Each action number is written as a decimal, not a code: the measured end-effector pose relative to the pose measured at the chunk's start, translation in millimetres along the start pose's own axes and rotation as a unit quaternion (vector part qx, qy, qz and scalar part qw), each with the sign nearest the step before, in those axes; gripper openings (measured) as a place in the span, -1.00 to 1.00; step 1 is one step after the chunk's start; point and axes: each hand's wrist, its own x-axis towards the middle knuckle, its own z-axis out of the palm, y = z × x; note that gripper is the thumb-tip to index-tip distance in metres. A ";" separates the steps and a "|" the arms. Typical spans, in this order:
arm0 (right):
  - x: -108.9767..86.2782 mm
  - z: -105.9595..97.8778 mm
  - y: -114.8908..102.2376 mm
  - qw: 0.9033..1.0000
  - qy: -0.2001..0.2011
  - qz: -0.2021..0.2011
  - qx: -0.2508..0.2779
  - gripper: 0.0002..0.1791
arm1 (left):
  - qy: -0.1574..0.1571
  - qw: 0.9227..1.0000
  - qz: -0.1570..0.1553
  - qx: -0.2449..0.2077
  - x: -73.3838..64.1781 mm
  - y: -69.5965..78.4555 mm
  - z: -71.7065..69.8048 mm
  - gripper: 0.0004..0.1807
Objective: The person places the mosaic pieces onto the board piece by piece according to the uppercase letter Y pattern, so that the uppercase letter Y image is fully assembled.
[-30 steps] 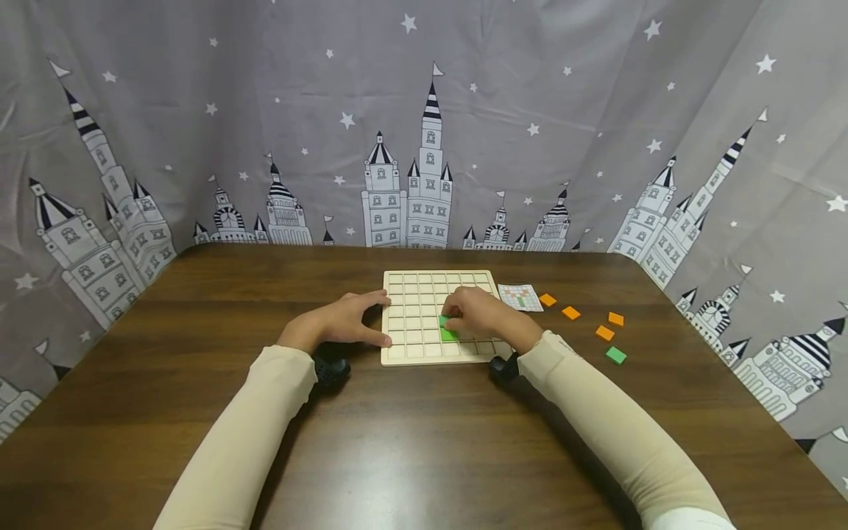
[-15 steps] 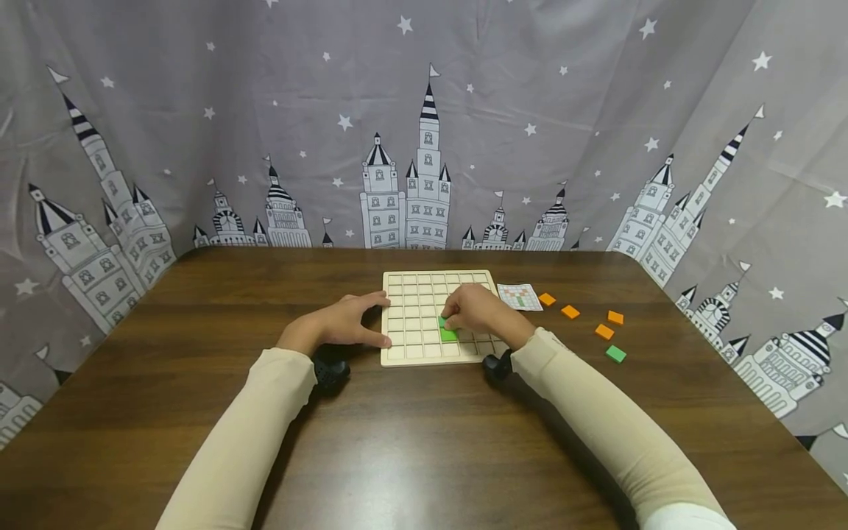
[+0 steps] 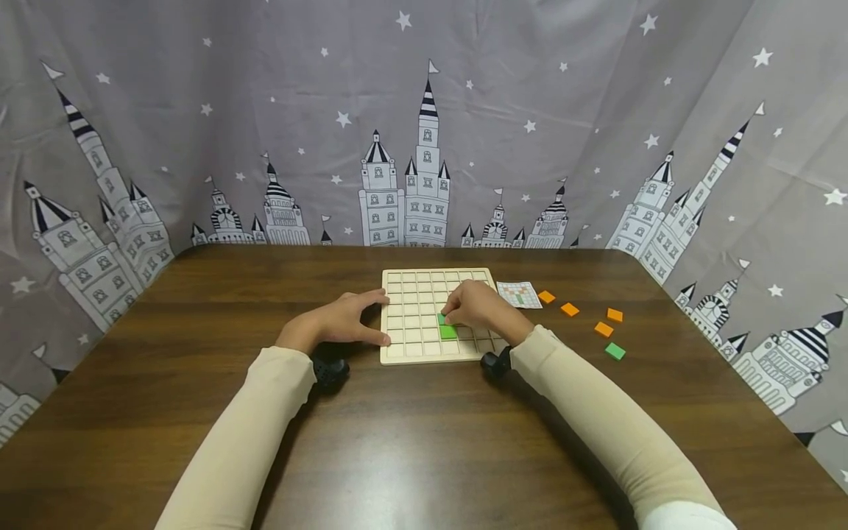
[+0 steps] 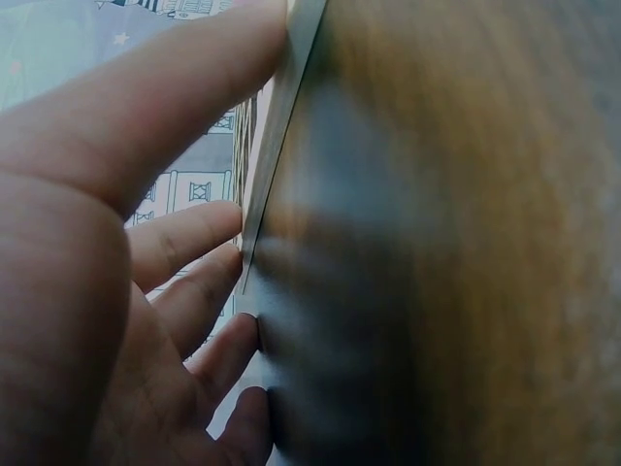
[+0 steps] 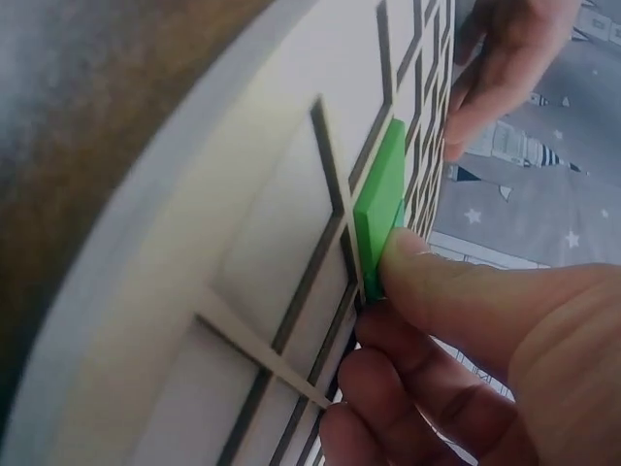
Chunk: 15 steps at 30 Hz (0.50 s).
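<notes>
Right hand [image 3: 477, 303] has edged inward at the wrist, pinching the far green tile [image 3: 441, 319] just beyond the near green tile [image 3: 447, 333]. Left hand [image 3: 339, 321], spread wide, touches the board [image 3: 414, 360] at its left edge

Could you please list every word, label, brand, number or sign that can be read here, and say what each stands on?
None can be read.
Pale wooden grid board: no lettering visible.
Small white card with coloured grid: any writing too small to read.
Grey fabric curtain: castles and stars, no legible words.

Cream sleeves [image 3: 245, 434] are worn, rounded black devices [image 3: 330, 374] are mounted at both wrists, white fabric [image 3: 689, 517] is seen past the right sleeve [image 3: 596, 412]
</notes>
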 end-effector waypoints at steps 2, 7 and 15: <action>0.4 1.2 -0.3 1.000 0.002 -0.001 -0.009 -0.91 | 0.000 1.000 -0.001 0.000 0.1 0.1 0.4 -0.01; -5.5 1.4 4.3 1.000 0.004 -0.029 -0.006 -0.79 | -0.002 1.000 0.005 -0.001 0.8 -2.4 3.7 -0.02; -47.6 -24.9 39.7 0.994 0.079 -0.040 -0.060 -0.67 | 0.008 1.000 0.012 0.005 0.9 -1.1 -1.0 -0.05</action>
